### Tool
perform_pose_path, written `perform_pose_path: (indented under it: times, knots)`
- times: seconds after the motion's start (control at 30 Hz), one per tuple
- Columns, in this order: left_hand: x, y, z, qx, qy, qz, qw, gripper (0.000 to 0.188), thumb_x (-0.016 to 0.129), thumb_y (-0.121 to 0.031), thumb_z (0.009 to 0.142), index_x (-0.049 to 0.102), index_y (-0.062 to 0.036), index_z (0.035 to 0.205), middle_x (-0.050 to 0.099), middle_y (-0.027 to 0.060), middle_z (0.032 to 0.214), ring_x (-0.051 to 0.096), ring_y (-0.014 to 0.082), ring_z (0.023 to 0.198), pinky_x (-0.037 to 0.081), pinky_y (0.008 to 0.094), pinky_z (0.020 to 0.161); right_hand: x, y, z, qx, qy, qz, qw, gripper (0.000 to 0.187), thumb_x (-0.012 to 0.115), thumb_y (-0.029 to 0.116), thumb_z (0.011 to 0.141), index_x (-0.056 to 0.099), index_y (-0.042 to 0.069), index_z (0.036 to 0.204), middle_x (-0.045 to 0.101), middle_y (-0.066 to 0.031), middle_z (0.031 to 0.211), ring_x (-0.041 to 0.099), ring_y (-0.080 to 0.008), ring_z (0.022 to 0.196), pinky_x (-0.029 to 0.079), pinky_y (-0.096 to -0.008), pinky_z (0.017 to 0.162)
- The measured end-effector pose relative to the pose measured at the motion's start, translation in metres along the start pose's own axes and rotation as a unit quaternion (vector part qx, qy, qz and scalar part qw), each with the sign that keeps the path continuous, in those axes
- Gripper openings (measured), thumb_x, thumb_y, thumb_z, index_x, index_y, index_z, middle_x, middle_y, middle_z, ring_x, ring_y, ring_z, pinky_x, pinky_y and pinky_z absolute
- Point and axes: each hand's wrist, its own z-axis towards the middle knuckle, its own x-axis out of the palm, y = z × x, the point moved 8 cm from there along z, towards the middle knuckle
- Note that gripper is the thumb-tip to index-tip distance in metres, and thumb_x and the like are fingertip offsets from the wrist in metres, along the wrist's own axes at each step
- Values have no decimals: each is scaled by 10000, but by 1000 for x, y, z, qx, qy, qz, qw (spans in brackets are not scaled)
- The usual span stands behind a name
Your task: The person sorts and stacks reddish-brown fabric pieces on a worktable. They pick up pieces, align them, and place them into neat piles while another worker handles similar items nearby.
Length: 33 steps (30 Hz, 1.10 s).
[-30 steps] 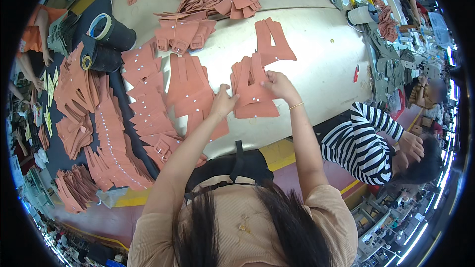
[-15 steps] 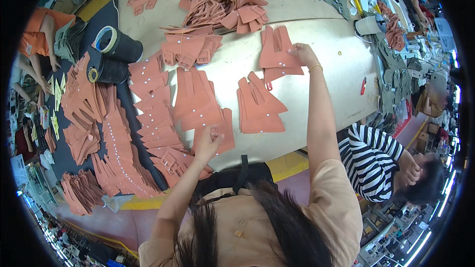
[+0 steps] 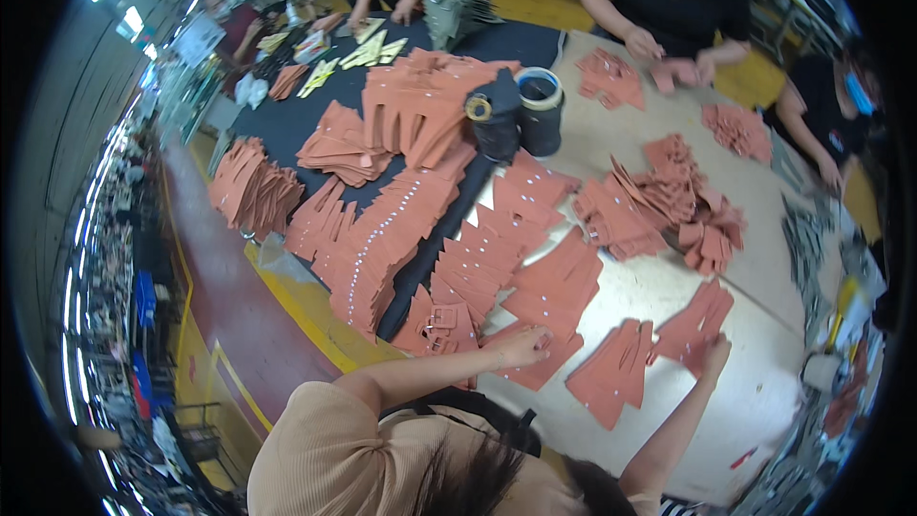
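Salmon-coloured cut pieces, flat and slotted, lie in stacks on the table. My left hand (image 3: 527, 347) rests with curled fingers over a salmon piece (image 3: 554, 368) at the near edge; what it pinches, if anything, is hidden. Out to the right, my right hand (image 3: 714, 355) closes on the corner of another slotted salmon piece (image 3: 690, 327). Between the hands sits a small stack of slotted pieces (image 3: 611, 373), touched by neither. Just beyond my left hand is a larger slotted stack (image 3: 556, 282). Buckled pieces (image 3: 441, 323) lie left of that hand.
Long fanned rows of salmon pieces (image 3: 401, 229) cover the dark cloth at left. Two black rolls (image 3: 540, 115) stand behind them. Bundled buckled straps (image 3: 673, 196) lie farther right. Co-workers (image 3: 683, 0) work across the table. A red tool (image 3: 742, 459) lies near right.
The view has swung to the left, bringing the far-side co-workers into sight. My right hand stays at the corner of the slotted piece, and my left stays over the near stack.
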Motion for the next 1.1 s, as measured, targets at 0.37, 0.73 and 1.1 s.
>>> perform_pose_path:
  times: [0.37, 0.73, 1.1]
  knots:
    - [6, 12, -9, 36, -10, 14, 999, 398, 618, -236, 822, 500, -30, 1142, 593, 156, 1031, 588, 275, 952, 474, 382, 809, 3, -42, -1, 95, 24, 36, 995, 340, 686, 276, 804, 582, -44, 853, 644, -199, 855, 622, -307, 802, 480, -391, 738]
    - [3, 8, -16, 101, -15, 126, 987, 329, 596, -266, 814, 592, -46, 1058, 600, 180, 1010, 586, 332, 953, 480, 416, 815, -8, -77, -18, 2, 55, -115, 992, 547, 602, 470, 797, 614, -65, 906, 641, -268, 858, 634, -393, 828, 500, -465, 705]
    - [-30, 57, -30, -43, -91, 130, 986, 292, 632, -122, 791, 595, 13, 1047, 639, 198, 952, 632, 311, 911, 503, 383, 813, -31, -72, -91, 153, 11, -156, 976, 336, 701, 254, 760, 600, 109, 1045, 604, -124, 1046, 591, -312, 976, 469, -445, 819]
